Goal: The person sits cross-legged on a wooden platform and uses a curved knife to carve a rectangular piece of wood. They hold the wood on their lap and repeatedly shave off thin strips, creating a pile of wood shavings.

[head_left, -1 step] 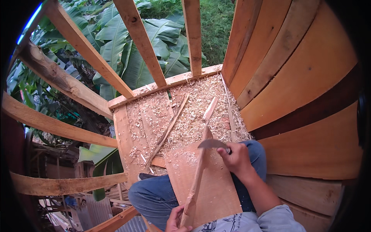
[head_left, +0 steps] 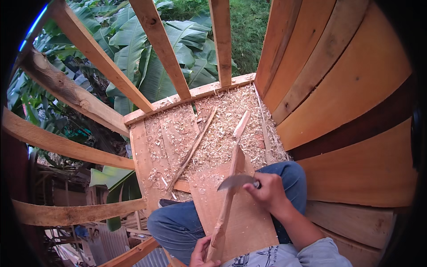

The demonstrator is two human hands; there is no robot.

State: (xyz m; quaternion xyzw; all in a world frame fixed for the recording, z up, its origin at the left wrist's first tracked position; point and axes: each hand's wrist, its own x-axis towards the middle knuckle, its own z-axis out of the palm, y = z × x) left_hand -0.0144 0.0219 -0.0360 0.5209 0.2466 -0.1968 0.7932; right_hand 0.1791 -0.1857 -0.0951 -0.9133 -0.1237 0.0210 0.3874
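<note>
R hand [head_left: 270,191], clamped on curved-blade knife [head_left: 239,180], had brought it down wood strip [head_left: 224,211] twd L hand [head_left: 202,252], so cut spot prob. shifted nearer; L hand gripped strip's near end, strip left of R hand.

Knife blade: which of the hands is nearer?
Right. The right hand holds the handle, just beside the blade; the left hand grips the near end of the carved stick, farther off.
</note>
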